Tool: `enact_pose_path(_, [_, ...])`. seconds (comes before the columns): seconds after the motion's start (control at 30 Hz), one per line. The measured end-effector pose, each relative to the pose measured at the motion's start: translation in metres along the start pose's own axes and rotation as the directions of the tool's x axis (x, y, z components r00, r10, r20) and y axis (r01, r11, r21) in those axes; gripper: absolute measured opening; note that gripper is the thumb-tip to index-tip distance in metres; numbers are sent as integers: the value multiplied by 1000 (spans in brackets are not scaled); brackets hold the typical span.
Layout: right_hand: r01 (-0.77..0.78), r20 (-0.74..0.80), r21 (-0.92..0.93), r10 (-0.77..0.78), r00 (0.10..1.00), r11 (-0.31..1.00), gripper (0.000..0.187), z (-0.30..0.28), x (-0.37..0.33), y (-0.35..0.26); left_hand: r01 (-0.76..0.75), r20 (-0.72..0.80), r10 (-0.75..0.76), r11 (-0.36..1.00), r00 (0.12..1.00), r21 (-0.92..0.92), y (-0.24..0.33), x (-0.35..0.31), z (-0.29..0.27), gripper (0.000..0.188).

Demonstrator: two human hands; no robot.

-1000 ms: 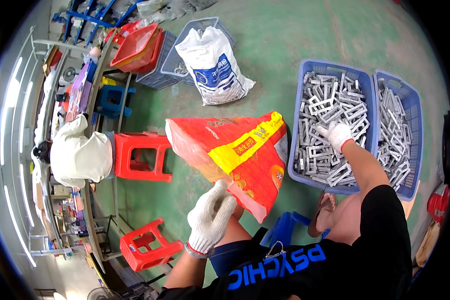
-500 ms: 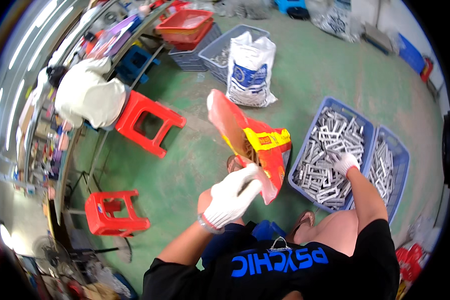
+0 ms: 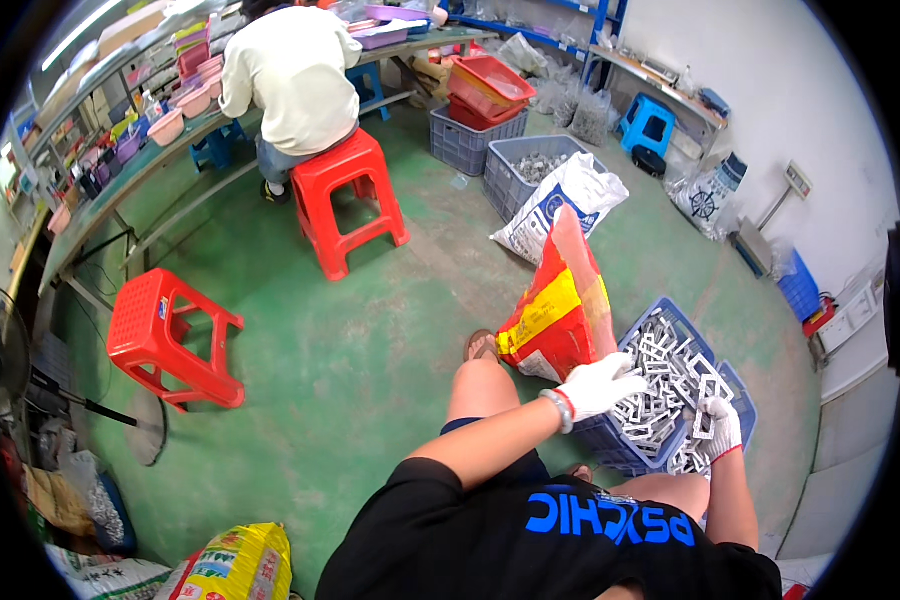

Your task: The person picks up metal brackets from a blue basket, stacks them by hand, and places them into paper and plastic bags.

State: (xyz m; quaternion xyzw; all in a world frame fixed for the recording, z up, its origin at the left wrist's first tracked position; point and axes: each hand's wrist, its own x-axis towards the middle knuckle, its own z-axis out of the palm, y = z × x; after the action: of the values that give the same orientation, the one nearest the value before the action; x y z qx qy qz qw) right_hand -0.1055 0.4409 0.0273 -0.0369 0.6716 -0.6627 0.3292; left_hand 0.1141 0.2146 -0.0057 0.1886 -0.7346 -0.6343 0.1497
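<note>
My left hand [image 3: 600, 389], in a white knit glove, reaches over the near left edge of the blue crate [image 3: 610, 455]. Its fingers are stretched out, and I see nothing in them. My right hand [image 3: 720, 430], gloved too, grips rectangular metal frames [image 3: 709, 388] above the right side of the crate; their exact number is unclear. Many loose silvery frames [image 3: 654, 385] fill the crate in a jumble. Just beyond my left hand stands a red and yellow plastic bag [image 3: 552, 318], its mouth turned up. The bag's contents are hidden from this angle.
A second blue crate [image 3: 738, 385] adjoins on the right. Behind the bag are a white sack [image 3: 595, 190] and a grey crate [image 3: 500, 185]. Red stools [image 3: 345, 195] stand to the left, one with a seated person [image 3: 290, 80] at a long workbench [image 3: 120, 190].
The view has swung, shifting the scene. My left hand has let go of the bag's edge and moved right to the crate. My right hand has come up from the pile with metal frames.
</note>
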Motion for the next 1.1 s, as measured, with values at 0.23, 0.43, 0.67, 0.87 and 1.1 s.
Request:
enact_pose_path(0.23, [188,312,-33,-168,935,982,33,77,-86,-32,133,339,81,816,937,-562,54,-27,-8,74])
enact_pose_path(0.43, [257,330,-137,-200,923,957,44,114,-120,-32,22,255,157,812,954,-583,48,-31,-11,44])
enact_pose_path(0.67, [268,307,-105,-225,925,958,42,103,-114,-22,-86,125,213,766,969,-637,29,-16,10,28])
enact_pose_path(0.87, [315,349,-7,-292,890,949,42,101,-111,-23,-296,168,401,848,901,-439,48,-18,-5,28])
enact_pose_path(1.1, [388,507,28,-348,788,921,36,102,-123,-33,143,332,113,741,936,-656,79,-34,-21,44])
